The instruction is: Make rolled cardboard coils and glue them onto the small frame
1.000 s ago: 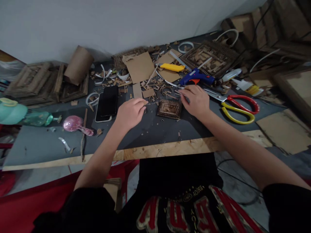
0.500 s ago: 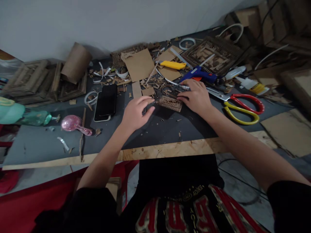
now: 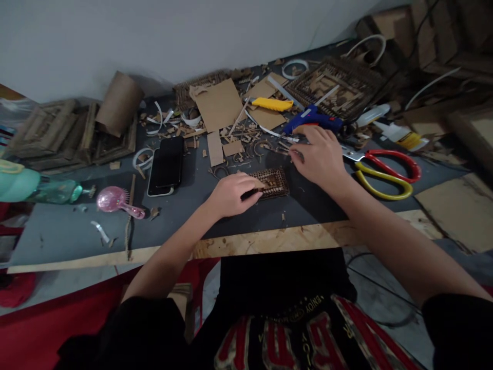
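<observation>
A small brown woven rectangular piece [image 3: 274,183] lies on the dark tabletop near the front edge. My left hand [image 3: 238,194] is closed on its left end, thumb and fingers at the rim. To the right and a little farther back, my right hand [image 3: 318,154] hovers by the scraps in front of the blue glue gun [image 3: 314,119]. Its fingers are bent with a gap to the thumb; nothing shows between them. Scissors [image 3: 381,169] with red and yellow handles lie right of that hand. A yellow cutter [image 3: 272,104] rests on cardboard behind.
Two phones [image 3: 166,165], a pink hairbrush [image 3: 119,200] and a green bottle [image 3: 54,186] lie at the left. Wooden-looking frames [image 3: 46,128] and a cardboard tube [image 3: 120,103] stand behind them. Cardboard scraps [image 3: 219,104] cover the back; glue bottles [image 3: 400,134] lie at the right.
The woven piece has come nearer the front edge and shows its inner side now. My left hand has moved right and nearer, onto it. My right hand has let go of it and shifted slightly right.
</observation>
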The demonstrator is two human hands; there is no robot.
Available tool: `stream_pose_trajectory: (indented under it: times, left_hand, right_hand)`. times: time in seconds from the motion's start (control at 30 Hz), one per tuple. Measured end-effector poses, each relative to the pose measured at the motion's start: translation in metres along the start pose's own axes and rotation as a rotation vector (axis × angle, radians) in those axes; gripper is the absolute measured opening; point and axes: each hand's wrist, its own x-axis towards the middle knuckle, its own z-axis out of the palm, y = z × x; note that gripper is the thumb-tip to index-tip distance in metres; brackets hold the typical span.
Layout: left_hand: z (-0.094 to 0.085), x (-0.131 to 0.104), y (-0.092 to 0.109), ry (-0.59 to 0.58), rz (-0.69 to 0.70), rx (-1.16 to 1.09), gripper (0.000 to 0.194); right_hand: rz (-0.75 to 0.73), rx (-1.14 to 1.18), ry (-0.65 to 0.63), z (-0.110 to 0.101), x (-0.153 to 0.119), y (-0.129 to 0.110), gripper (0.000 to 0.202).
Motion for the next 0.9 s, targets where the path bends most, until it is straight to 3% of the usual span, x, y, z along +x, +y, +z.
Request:
stream_pose_trajectory:
  times: [0.1,0.23,0.47,0.63,0.7,0.77,0.9]
  left_hand:
    - [-0.007,0.002,-0.005,0.03,0.049,-0.094,0.019]
    - [-0.007,0.002,-0.007,0.084,-0.016,-0.047,0.022]
    - [-0.005,-0.01,0.004,-0.021,0.094,0.158,0.026]
    - [-0.011,-0.014,0.006,0.048,0.079,0.238,0.018]
    - [-0.011,-0.013,0.009,0.062,0.034,0.248,0.019]
    - [-0.008,-0.012,0.013,0.059,-0.054,0.245,0.028]
    - [0.005,-0.014,0.014,-0.038,-0.202,0.213,0.074]
  right_hand:
    - [0.018,-0.022,-0.007,-0.003,-0.001,-0.003,0.012]
    - [0.046,-0.053,-0.067,0.0,0.002,-0.003,0.01]
    - [0.072,-0.087,-0.072,-0.009,0.002,0.004,0.015]
    - [-0.079,-0.153,-0.246,-0.021,0.003,-0.011,0.023]
    - [-0.055,-0.186,-0.306,-0.021,0.008,-0.019,0.026]
    - [0.005,-0.223,-0.386,-0.018,0.014,-0.025,0.029]
    - [0.057,-0.201,-0.488,-0.015,0.024,-0.028,0.028]
